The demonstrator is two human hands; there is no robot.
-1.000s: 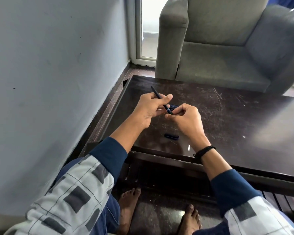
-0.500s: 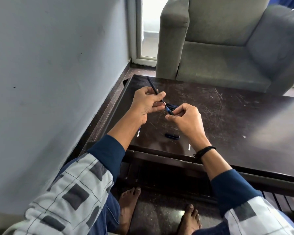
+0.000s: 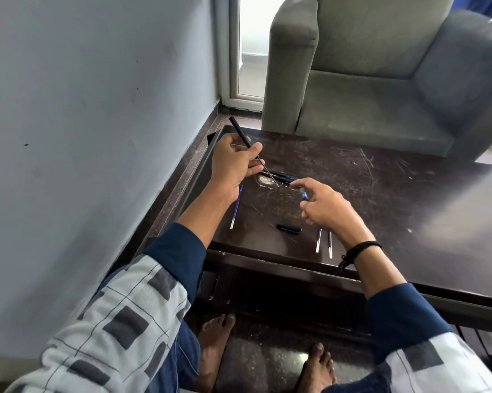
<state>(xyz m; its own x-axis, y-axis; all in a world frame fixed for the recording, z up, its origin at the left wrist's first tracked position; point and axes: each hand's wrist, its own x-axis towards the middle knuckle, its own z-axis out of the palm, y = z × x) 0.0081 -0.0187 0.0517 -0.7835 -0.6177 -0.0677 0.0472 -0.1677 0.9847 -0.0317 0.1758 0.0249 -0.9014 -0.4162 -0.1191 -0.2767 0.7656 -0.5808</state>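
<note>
Left hand grips a black pen; right hand pinches a blue tip.

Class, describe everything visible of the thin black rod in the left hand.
The thin black rod is slim and straight, matt black above, narrowing to a finer grey, metal-looking point. It tilts, upper end away and leftward, point down towards the dark scratched table. The left hand pinches its middle between thumb and fingers. Whether the point touches the table cannot be told. The right hand, holding a small blue piece, is apart from it.
</note>
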